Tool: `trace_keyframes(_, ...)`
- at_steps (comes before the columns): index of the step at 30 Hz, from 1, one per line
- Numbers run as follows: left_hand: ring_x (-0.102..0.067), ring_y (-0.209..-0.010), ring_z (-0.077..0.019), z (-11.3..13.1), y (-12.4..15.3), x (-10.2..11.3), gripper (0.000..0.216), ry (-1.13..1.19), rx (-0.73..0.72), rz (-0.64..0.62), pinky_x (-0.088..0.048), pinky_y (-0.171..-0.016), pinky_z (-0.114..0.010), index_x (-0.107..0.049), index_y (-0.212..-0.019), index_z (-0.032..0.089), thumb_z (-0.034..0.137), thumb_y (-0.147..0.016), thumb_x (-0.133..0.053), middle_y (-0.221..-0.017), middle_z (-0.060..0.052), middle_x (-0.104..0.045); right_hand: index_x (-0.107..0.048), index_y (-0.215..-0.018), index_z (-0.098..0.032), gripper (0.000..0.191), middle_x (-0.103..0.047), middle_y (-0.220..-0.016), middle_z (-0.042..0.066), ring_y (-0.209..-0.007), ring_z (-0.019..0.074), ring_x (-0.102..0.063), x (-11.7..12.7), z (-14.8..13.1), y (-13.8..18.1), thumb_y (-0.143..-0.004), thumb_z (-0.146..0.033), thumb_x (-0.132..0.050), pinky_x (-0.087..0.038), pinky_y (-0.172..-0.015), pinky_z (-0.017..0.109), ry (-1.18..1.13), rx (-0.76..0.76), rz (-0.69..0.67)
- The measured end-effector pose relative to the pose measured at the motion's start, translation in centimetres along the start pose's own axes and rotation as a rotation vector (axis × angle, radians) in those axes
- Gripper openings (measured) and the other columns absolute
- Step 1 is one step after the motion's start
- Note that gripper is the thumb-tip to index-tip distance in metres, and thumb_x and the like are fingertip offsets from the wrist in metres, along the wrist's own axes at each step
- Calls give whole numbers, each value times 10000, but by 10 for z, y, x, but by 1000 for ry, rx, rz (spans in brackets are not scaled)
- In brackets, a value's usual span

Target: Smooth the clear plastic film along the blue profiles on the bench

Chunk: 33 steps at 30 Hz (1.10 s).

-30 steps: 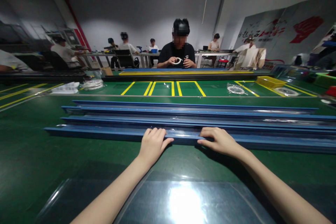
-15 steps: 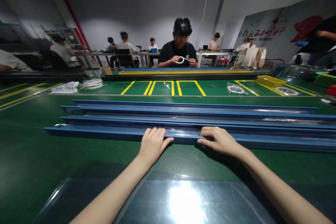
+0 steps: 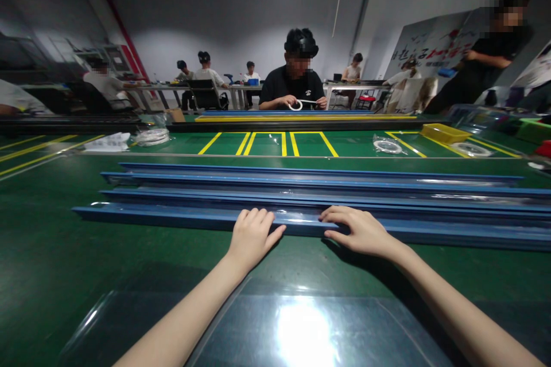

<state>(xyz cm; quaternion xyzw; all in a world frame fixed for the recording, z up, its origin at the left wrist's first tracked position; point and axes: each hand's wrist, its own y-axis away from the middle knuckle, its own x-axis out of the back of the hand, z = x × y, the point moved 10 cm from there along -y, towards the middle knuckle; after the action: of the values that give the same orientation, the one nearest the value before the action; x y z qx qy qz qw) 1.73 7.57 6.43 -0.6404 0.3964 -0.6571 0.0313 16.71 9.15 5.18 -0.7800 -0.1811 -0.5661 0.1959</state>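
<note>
Across the green table lies a long blue channel strip (image 3: 163, 219), the nearest of several laid side by side. My left hand (image 3: 253, 238) is curled over its front wall, left of the middle, with the fingers on the inner side and the thumb along the front edge. To the right, my right hand (image 3: 359, 230) straddles the same wall, fingers reaching into the channel and thumb at the front face. The fingertips inside the channel are partly hidden. Shiny clear film shows in the channel between my hands.
A clear plastic sheet (image 3: 241, 327) with a bright reflection lies in front of me. Beyond the strips are yellow tape lines, wrapped white coils (image 3: 152, 136) and a yellow tray (image 3: 445, 133). Across the table, a person (image 3: 293, 87) holds a white tape roll.
My right fingers have shifted slightly left and lie a little more spread; my left hand is almost unchanged. The person opposite has lowered the tape roll. At right, another person has come further into view.
</note>
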Motion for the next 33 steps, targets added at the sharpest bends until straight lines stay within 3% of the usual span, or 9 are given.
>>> trace_keyframes(20,-470,-650,-165,0,0,0,312,11,3,-4,-278,-612,-298,-527,-675,171,395,-838,-386,-649,-29,-546,-603,-920,-246,258,-529,-1139,14,-931,177,-544,1,-2,1,-761,-392,-462,-410,-769,288,-13,-2,-5)
trace_keyframes(27,-471,-649,-164,0,0,1,305,19,3,1,-279,-613,-297,-524,-672,175,396,-834,-391,-644,-28,-546,-590,-876,-214,227,-595,-882,24,-759,147,-541,10,-3,1,-765,-372,-470,-387,-671,255,-39,-1,72)
trace_keyframes(33,-471,-645,-164,1,-1,2,305,22,-7,14,-284,-610,-301,-527,-672,178,392,-836,-384,-645,-28,-551,-558,-801,-199,280,-570,-752,17,-685,135,-509,10,-11,-1,-805,-441,-417,-332,-572,228,91,-11,157)
